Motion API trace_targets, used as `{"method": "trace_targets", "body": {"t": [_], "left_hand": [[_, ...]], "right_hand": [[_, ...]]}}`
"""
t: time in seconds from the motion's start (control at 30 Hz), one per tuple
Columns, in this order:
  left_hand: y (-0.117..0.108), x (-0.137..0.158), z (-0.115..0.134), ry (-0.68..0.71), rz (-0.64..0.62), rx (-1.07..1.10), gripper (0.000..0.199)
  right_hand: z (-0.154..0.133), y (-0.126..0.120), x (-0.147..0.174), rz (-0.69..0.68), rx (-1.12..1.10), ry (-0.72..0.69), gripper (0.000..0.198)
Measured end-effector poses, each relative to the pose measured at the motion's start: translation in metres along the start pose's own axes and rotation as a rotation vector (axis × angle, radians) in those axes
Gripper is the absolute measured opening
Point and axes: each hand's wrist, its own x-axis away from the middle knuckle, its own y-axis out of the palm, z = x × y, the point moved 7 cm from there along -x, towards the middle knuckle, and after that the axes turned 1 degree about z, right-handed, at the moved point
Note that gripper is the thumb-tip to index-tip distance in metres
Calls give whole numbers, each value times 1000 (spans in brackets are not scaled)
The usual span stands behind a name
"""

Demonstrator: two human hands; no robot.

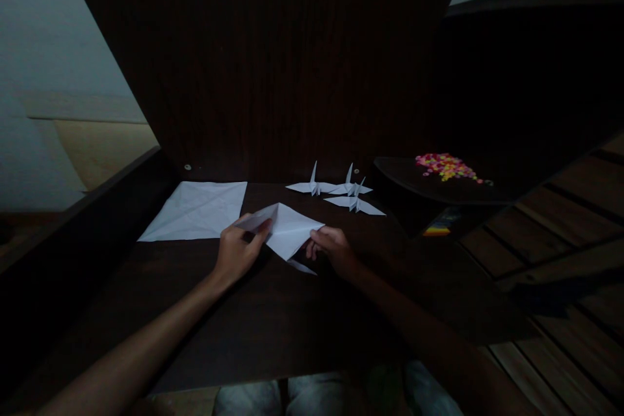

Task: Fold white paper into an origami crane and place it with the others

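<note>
Between my hands is a partly folded sheet of white origami paper (292, 227), with one loose flap pointing down to the right. My left hand (238, 247) grips its left side, the thumb lying on top of the paper. At the right corner, my right hand (334, 247) pinches the paper between thumb and fingers. Just behind and left of my left hand lies a flat, creased white paper sheet (195, 211). Beyond my right hand stand three folded paper cranes (355, 203) with wings spread, close together.
A dark wooden desk (234, 325) lies under everything, with an upright back panel (273, 65) and a raised left side (88, 214). To the right, a rounded shelf (394, 172) bears a pile of small colourful pieces (448, 167). A slatted wooden surface (575, 240) is farther right.
</note>
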Motion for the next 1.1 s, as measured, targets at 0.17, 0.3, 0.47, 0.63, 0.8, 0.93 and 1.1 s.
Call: {"method": "trace_targets", "body": {"t": [0.17,0.3,0.47,0.63,0.8,0.93,1.1], "left_hand": [[-2,-1,-1,-66,9,66,27],[1,-1,-12,-276,-11,234,34],[13,1,-17,-441,-71,595,47],[21,2,-19,-518,-74,791,44],[24,-1,-9,-419,-185,727,34],[27,2,0,-360,-285,659,29],[32,1,-4,-360,-288,757,39]], "right_hand": [[9,0,1,56,-32,94,30],[11,-1,-2,62,-52,107,28],[15,6,-1,-6,-41,161,31],[8,10,3,-41,-97,127,33],[2,1,1,91,-179,75,38],[0,-6,-1,146,-194,-1,37],[-13,-13,2,204,8,-152,31]]}}
